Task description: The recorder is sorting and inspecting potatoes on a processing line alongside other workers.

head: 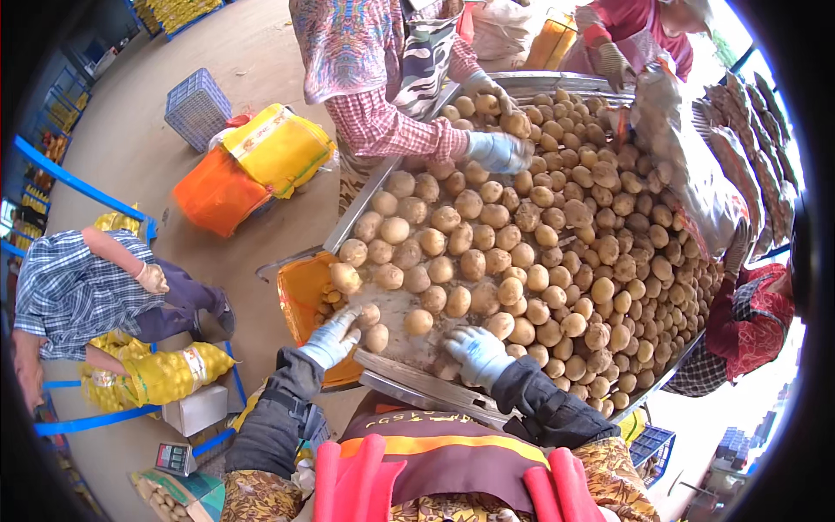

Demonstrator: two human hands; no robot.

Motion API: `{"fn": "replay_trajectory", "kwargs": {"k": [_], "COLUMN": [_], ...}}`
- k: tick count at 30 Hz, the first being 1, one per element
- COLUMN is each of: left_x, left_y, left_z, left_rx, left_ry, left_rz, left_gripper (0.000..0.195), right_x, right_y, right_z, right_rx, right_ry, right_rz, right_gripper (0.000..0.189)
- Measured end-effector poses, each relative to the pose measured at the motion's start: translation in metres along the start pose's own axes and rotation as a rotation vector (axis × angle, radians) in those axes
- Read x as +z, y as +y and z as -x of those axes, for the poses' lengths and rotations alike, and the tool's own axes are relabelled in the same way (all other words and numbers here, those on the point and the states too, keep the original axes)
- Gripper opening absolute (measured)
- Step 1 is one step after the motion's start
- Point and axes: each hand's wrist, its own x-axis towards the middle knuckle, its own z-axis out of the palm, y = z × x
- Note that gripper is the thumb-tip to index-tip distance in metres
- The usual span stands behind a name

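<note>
My left hand (333, 339), in a pale blue glove, is at the table's lower left corner. Beside its fingers lie two potatoes (372, 327), and I see nothing gripped in it. An orange mesh bag (297, 290) hangs open at that corner, with some potatoes (331, 301) inside. My right hand (479, 357), gloved alike, is palm down near the table's wooden front edge (424, 382). A brownish potato shows partly beneath its fingers; whether they grip it is hidden. One potato (418, 322) lies between my hands. The heap of potatoes (574, 261) spreads over the sorting table (398, 297).
Across the table, a person's gloved hands (499, 151) handle potatoes. Another person (750, 326) works at the right, by a large sack (678, 156). At left, someone bends over a filled yellow mesh bag (176, 372). Orange and yellow bags (254, 163) and a crate (197, 107) stand on the floor.
</note>
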Motion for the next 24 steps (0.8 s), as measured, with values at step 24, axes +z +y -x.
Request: {"fn": "replay_trajectory", "kwargs": {"k": [24], "left_x": [0.052], "left_y": [0.125], "left_z": [-0.064], "left_rx": [0.349], "left_ry": [0.054], "left_rz": [-0.2], "left_gripper": [0.047], "right_x": [-0.083], "right_y": [0.077], "right_z": [-0.19], "right_rx": [0.525], "right_ry": [0.134], "right_rz": [0.265], "right_gripper": [0.084]}}
